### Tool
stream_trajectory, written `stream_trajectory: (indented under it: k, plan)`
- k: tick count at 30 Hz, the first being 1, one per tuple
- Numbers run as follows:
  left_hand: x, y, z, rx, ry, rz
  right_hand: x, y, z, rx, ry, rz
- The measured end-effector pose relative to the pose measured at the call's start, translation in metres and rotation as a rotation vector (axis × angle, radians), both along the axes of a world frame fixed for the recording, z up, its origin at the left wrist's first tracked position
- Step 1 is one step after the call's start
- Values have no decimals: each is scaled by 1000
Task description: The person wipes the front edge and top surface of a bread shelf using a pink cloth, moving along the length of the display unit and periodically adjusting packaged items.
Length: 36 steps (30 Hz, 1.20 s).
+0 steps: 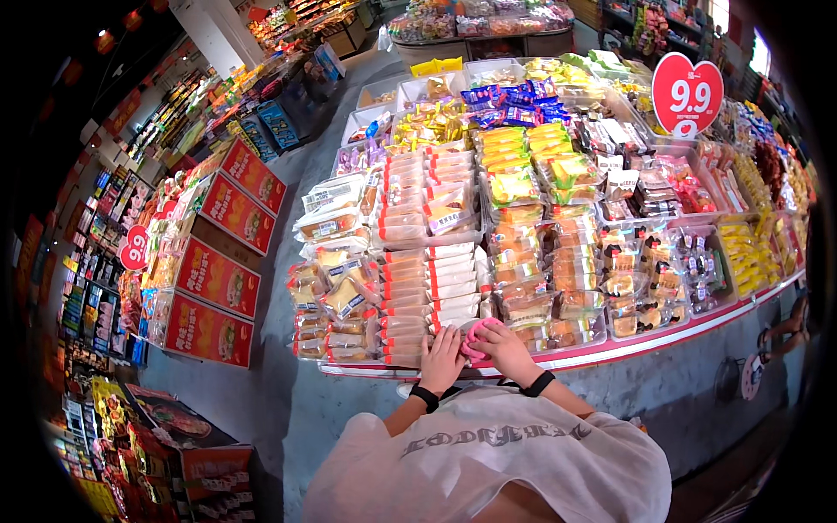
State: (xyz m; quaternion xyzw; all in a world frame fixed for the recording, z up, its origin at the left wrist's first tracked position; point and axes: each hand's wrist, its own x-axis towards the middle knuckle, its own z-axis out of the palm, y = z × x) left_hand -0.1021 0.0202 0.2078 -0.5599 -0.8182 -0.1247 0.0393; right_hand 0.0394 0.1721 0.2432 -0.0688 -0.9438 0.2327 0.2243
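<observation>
My right hand (508,352) is closed on a bunched pink cloth (477,335) at the front edge of a display table. Just left of it, my left hand (442,359) lies with its fingers stretched out over the near end of a row of wrapped pastries (452,281). No object shows in that hand. Beside this row stands another stack of wrapped pastries with red-edged wrappers (403,301). To the right of the cloth, packaged buns (526,261) fill a clear tray. The cloth's underside is hidden by my fingers.
A red-and-white table edge (571,356) curves along the front. Heaped snacks cover the table behind, with a red heart-shaped sign (687,94) at the right. Stacked red cartons (214,301) stand across the aisle floor (301,157) on the left. At far right, a person's leg (789,329) shows.
</observation>
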Motion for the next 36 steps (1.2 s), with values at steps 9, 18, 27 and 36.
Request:
stream_trajectory:
  k: [9, 18, 27, 36]
  plan:
    - [-13, -10, -4, -63, -40, 0, -27, -5, -6, 3, -35, 137]
    - [-24, 1, 33, 149, -242, -116, -35, -2, -9, 44, -41, 108]
    - [-1, 49, 40, 231, -318, -416, 3, 16, 19, -44, 238, -59]
    - [-12, 51, 5, 46, -101, -115, 48, 64, 46, -133, 388, -676]
